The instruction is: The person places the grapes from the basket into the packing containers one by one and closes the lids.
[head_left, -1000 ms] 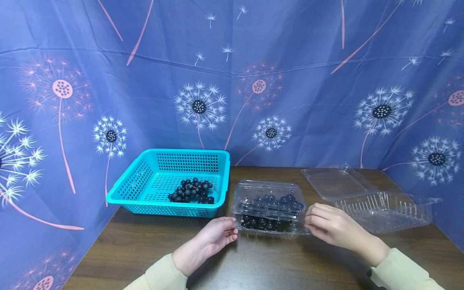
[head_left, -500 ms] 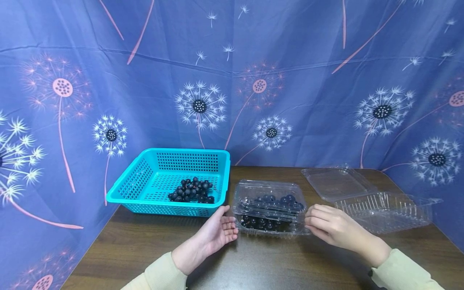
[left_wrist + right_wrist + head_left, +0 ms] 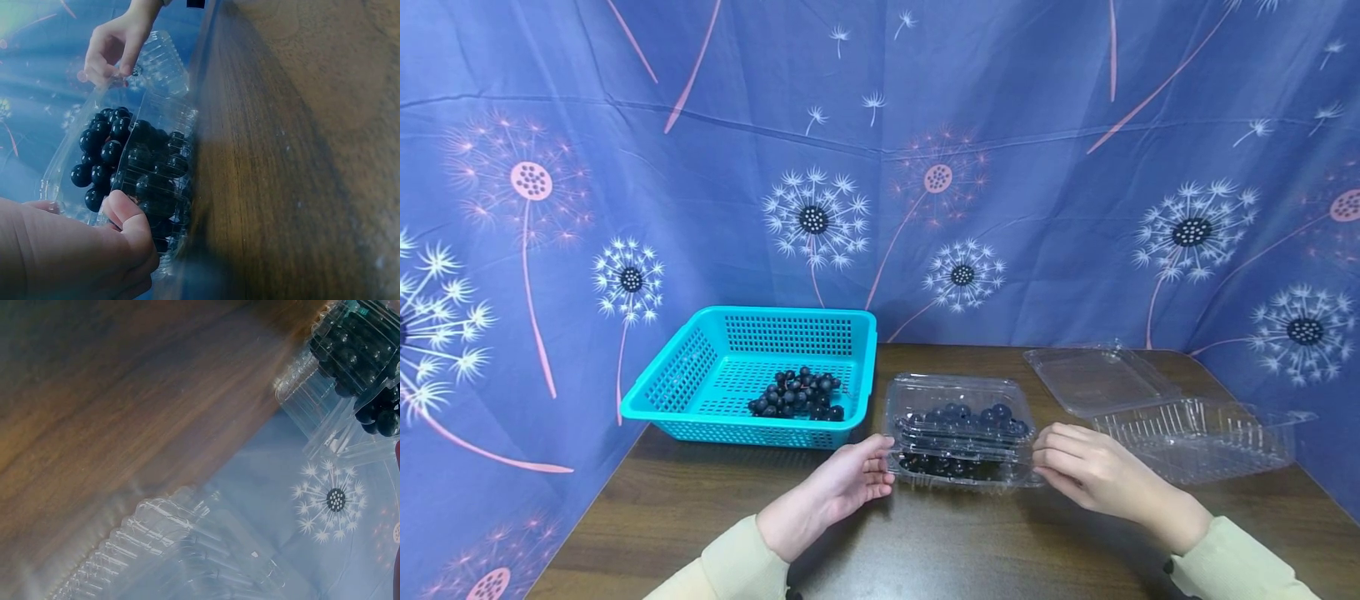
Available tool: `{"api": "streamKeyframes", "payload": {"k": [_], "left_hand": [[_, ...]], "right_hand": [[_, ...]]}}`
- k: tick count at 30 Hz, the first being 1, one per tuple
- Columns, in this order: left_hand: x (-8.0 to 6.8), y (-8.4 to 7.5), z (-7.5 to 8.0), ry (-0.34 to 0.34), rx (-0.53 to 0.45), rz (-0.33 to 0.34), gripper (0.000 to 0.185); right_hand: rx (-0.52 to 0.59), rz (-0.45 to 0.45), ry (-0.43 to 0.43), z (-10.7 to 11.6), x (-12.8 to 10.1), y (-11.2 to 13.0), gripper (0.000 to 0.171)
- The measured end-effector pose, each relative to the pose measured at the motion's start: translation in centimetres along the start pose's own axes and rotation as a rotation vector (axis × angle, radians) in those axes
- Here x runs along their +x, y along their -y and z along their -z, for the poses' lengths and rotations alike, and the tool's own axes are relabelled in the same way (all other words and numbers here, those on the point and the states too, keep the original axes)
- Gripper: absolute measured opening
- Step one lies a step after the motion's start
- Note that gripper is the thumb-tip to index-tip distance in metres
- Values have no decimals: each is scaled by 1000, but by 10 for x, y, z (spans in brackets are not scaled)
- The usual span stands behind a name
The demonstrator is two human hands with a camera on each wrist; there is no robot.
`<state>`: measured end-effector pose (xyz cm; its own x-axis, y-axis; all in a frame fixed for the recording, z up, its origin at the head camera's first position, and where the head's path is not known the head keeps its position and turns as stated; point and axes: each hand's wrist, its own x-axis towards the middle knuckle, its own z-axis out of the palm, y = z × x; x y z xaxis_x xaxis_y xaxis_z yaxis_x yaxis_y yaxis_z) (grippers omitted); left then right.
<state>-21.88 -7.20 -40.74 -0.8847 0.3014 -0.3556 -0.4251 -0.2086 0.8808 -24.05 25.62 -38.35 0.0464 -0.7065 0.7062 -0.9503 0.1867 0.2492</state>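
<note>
grapes (image 3: 797, 395) sitting in the teal basket (image 3: 698, 398) on the far left, nothing touching those. next over, left hand (image 3: 842, 482) has its fingers curled onto the left end of the clear box (image 3: 958, 392), the shut one full of dark grapes in the middle of the table (image 3: 700, 517). right hand (image 3: 1086, 468) pinches the box's right end the same way, so the box sits squarely between both grips, near the table's front edge. looks to me like the opening step: the lid seems to be just starting to part from the tray. next move probably needs a steady pull upward on the lid while holding the bottom down. empty open box (image 3: 1187, 425) lies off to the right.
</note>
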Motion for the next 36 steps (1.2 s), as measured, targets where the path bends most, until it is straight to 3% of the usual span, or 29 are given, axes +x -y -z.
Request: {"api": "streamKeyframes", "payload": {"k": [7,11,17,21,25,27,33,36], "left_hand": [[2,2,1,21,8,-22,16],[2,2,1,26,8,-31,13],[2,2,1,35,13,-36,16],[3,1,1,36,19,-30,16],[3,1,1,29,26,-30,19],[4,1,1,26,31,-27,21],[6,1,1,17,31,-22,20],[6,2,1,16,29,-24,18]], "right_hand": [[42,-47,-17,1,-3,3,18],[82,-144,-55,0,-7,3,19],[100,-397,-104,-4,-13,4,19],[89,-570,-86,-2,-13,9,7],[85,-797,-58,1,-8,17,31],[101,-922,-41,2,-5,21,34],[225,-1160,-12,4,1,26,32],[368,-1285,-9,4,0,27,36]]}}
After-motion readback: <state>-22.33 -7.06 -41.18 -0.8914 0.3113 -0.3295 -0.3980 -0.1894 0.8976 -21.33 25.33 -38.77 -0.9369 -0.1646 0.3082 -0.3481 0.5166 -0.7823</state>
